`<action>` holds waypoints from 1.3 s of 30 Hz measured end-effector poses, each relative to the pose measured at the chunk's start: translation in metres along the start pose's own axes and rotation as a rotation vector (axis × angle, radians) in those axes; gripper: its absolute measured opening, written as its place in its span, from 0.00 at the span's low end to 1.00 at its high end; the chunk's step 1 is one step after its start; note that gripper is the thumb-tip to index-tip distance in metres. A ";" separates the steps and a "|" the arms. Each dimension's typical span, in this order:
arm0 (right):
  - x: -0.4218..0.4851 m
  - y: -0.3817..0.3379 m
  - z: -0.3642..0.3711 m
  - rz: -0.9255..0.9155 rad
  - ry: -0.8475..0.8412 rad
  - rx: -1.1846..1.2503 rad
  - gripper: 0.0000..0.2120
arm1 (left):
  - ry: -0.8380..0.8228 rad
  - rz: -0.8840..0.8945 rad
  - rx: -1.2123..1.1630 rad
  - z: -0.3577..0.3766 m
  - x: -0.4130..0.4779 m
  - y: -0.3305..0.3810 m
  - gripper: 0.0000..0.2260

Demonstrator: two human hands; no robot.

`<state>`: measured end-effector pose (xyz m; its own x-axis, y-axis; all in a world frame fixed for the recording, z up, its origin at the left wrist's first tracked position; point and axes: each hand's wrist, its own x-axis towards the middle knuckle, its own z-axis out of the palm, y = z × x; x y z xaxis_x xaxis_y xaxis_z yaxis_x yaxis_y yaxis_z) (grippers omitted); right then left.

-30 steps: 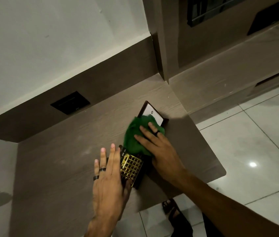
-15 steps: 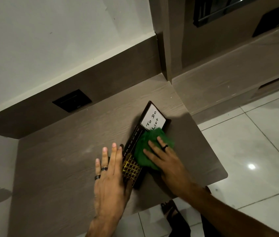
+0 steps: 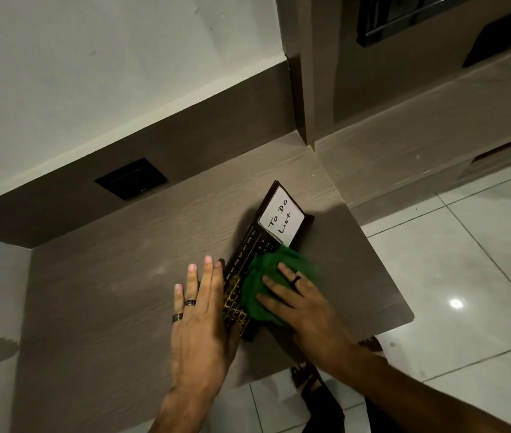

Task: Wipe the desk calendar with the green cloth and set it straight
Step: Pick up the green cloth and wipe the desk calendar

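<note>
A dark brown desk calendar (image 3: pixel 248 245) lies flat and askew on the wooden desk (image 3: pixel 116 295), with month names, a gold grid and a white "To Do List" card (image 3: pixel 280 221) at its far end. The green cloth (image 3: pixel 263 282) covers the calendar's middle. My right hand (image 3: pixel 301 301) presses flat on the cloth. My left hand (image 3: pixel 199 314) rests flat, fingers spread, against the calendar's left edge and near end, covering part of the gold grid.
A black socket plate (image 3: pixel 130 179) sits in the brown back panel. The desk's right edge (image 3: pixel 382 264) drops to a white tiled floor (image 3: pixel 467 276). A lower ledge (image 3: pixel 435 126) runs at the right. My sandalled foot (image 3: pixel 310 382) shows below the front edge.
My right hand has slid the green cloth down the calendar toward me, uncovering the "To Do List" card and the month row. My left hand has stayed in place.
</note>
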<state>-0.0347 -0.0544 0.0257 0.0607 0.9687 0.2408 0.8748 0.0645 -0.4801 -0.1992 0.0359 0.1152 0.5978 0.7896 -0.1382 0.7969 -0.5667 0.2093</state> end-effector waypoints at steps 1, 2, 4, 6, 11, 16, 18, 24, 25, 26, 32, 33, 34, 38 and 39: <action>0.000 0.002 0.000 -0.048 -0.007 0.012 0.28 | 0.002 0.001 -0.007 0.000 0.000 0.000 0.50; 0.002 0.008 -0.002 -0.063 -0.012 0.000 0.28 | 0.005 0.002 -0.008 0.001 0.000 -0.001 0.51; 0.013 0.029 -0.014 0.003 0.015 -0.057 0.32 | 0.009 -0.002 0.008 0.002 0.000 -0.001 0.53; 0.026 0.052 -0.027 0.135 0.067 -0.094 0.35 | 0.014 -0.011 0.022 0.005 0.001 -0.002 0.56; 0.023 0.042 -0.023 0.215 0.043 -0.184 0.35 | 0.010 -0.010 0.035 0.010 0.003 -0.006 0.56; -0.020 -0.021 0.011 -0.147 -0.262 -0.118 0.33 | -0.023 0.013 0.117 0.011 0.003 -0.007 0.47; -0.008 -0.006 -0.002 -0.109 -0.228 -0.141 0.34 | -0.029 0.002 0.141 0.011 0.003 -0.006 0.48; 0.043 0.049 -0.049 0.308 -0.049 -0.187 0.32 | -0.018 0.000 0.112 0.003 0.002 -0.003 0.47; 0.041 0.038 -0.046 0.331 -0.056 -0.176 0.30 | -0.022 -0.002 0.150 0.003 0.002 -0.003 0.46; 0.035 0.023 -0.039 0.330 -0.084 -0.161 0.29 | -0.023 -0.002 0.199 0.003 0.003 -0.003 0.46; -0.010 -0.048 -0.009 -0.059 -0.251 0.004 0.21 | -0.101 -0.020 0.289 0.004 0.006 -0.003 0.44; -0.005 -0.039 -0.014 -0.063 -0.240 -0.022 0.22 | -0.105 -0.014 0.319 0.004 0.007 -0.003 0.44; 0.004 -0.025 -0.022 -0.016 -0.230 -0.050 0.24 | -0.105 -0.002 0.343 0.004 0.007 -0.003 0.45; 0.045 0.049 -0.058 0.316 -0.115 -0.161 0.32 | -0.073 -0.012 0.275 0.004 0.007 -0.002 0.47; 0.049 0.055 -0.062 0.363 -0.104 -0.159 0.33 | -0.067 -0.018 0.249 0.003 0.007 -0.002 0.47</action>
<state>0.0460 -0.0176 0.0631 0.3373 0.9413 -0.0105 0.8696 -0.3159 -0.3795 -0.1965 0.0419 0.1106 0.5810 0.7876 -0.2053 0.7994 -0.5996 -0.0379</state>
